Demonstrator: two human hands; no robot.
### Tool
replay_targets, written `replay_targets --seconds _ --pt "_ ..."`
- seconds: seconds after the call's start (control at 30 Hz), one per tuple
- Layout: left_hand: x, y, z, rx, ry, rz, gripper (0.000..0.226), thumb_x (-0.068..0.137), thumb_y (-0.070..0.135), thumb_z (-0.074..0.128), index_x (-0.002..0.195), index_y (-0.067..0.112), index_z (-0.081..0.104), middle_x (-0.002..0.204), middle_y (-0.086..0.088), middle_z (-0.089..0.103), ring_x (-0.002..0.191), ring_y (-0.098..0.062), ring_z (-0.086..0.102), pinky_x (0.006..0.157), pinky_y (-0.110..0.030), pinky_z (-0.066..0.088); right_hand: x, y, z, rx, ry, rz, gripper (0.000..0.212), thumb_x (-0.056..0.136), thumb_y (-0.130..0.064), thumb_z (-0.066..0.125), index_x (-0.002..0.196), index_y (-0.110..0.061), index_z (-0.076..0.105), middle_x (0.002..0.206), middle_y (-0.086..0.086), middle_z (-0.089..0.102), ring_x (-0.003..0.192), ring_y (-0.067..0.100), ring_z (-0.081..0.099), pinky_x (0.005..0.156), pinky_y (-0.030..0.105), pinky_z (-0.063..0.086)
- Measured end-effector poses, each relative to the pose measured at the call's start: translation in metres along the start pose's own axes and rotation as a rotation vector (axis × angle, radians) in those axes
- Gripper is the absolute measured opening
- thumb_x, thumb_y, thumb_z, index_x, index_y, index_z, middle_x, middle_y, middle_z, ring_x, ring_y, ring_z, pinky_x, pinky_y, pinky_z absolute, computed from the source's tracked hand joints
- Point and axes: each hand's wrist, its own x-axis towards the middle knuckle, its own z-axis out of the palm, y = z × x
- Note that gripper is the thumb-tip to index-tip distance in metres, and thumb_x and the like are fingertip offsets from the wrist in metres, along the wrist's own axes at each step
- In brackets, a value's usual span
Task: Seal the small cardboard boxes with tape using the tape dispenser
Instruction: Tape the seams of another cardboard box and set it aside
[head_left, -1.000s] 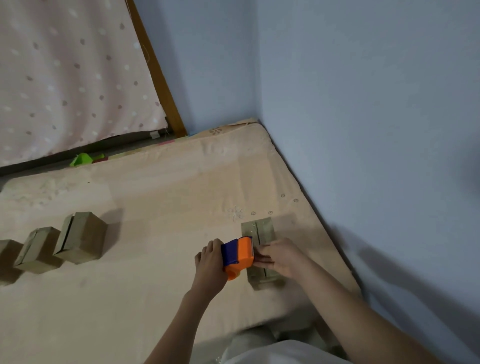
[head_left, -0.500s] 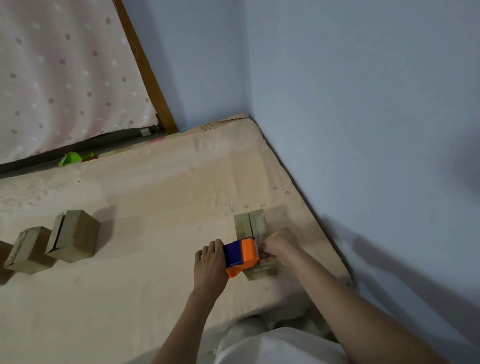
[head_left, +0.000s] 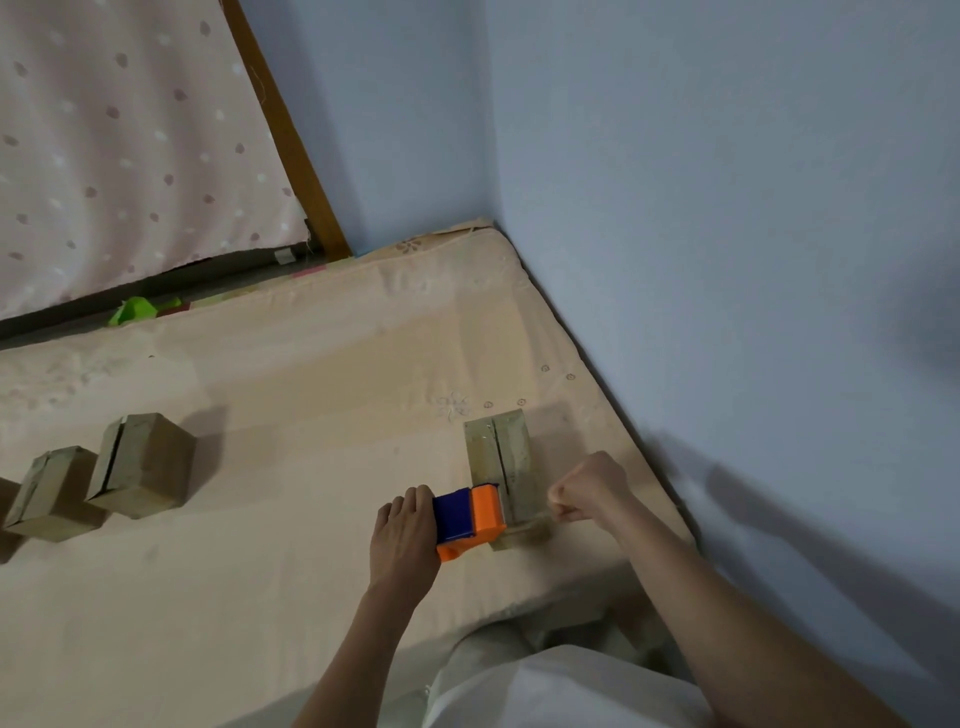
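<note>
Pulled clear of the box top since a second ago, the right hand (head_left: 587, 486) now pinches a strip of tape in curled fingers beside the small cardboard box (head_left: 501, 467) near the mattress (head_left: 291, 415) right edge. At the box's near end, the left hand (head_left: 405, 540) grips the orange and blue tape dispenser (head_left: 470, 519). Two more boxes (head_left: 98, 475) sit by the left edge.

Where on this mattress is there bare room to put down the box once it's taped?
The widest bare patch lies between the upright cardboard boxes on the left and the left hand. Another runs behind the box being taped, toward the far mattress edge. It is crowded around the tape dispenser and the right hand.
</note>
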Motion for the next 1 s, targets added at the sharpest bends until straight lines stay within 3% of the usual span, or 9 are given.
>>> replay_targets --seconds 0.13,0.27,0.43,0.57,0.83,1.0 --pt "-0.005 -0.03 0.008 0.015 0.005 -0.024 0.051 0.08 0.045 0.075 0.113 0.015 0.049 0.102 0.002 0.059 0.09 -0.016 0.059 0.083 -0.027 0.044 -0.001 0.01 -0.013 0.08 -0.003 0.027 0.009 0.069 0.015 0.074 0.076 0.01 0.071 0.065 0.019 0.072 0.062 0.028 0.074 0.069 0.041 0.063" --pt "-0.005 -0.036 0.012 0.032 -0.006 -0.03 0.048 0.078 0.041 0.077 0.109 0.015 0.05 0.098 0.001 0.058 0.086 -0.017 0.059 0.081 -0.029 0.045 0.003 0.009 -0.009 0.059 -0.01 -0.021 0.008 0.076 0.007 0.074 0.068 0.004 0.072 0.067 0.015 0.073 0.069 0.026 0.075 0.075 0.043 0.063" --pt "-0.005 -0.035 0.022 0.041 -0.021 -0.035 0.051 0.069 0.038 0.084 0.102 0.015 0.052 0.089 0.002 0.058 0.077 -0.017 0.058 0.072 -0.03 0.046 0.009 0.01 -0.005 0.048 0.036 -0.039 0.018 0.079 -0.002 0.079 0.092 0.01 0.074 0.082 0.023 0.074 0.069 0.026 0.074 0.081 0.048 0.061" --pt "-0.005 -0.04 0.028 0.042 -0.032 -0.048 0.053 0.071 0.043 0.082 0.105 0.016 0.051 0.093 0.003 0.058 0.081 -0.018 0.059 0.076 -0.03 0.047 0.007 0.011 -0.003 0.058 0.023 -0.033 0.016 0.079 0.002 0.079 0.087 0.014 0.073 0.079 0.024 0.074 0.076 0.033 0.075 0.079 0.047 0.062" --pt "-0.005 -0.04 0.028 0.028 -0.079 -0.051 0.055 0.083 0.048 0.071 0.12 0.017 0.046 0.112 0.003 0.057 0.1 -0.016 0.058 0.089 -0.027 0.043 0.009 0.011 -0.001 0.0 0.02 0.003 0.012 0.08 0.0 0.079 0.087 0.009 0.076 0.081 0.02 0.075 0.075 0.028 0.076 0.076 0.039 0.063" --pt "-0.005 -0.038 0.029 0.037 -0.089 -0.055 0.054 0.083 0.048 0.071 0.119 0.018 0.046 0.112 0.002 0.058 0.099 -0.017 0.058 0.088 -0.028 0.043 0.011 0.014 0.003 -0.02 0.03 0.008 0.017 0.078 0.0 0.079 0.093 0.007 0.076 0.072 0.015 0.074 0.067 0.023 0.075 0.077 0.042 0.063"
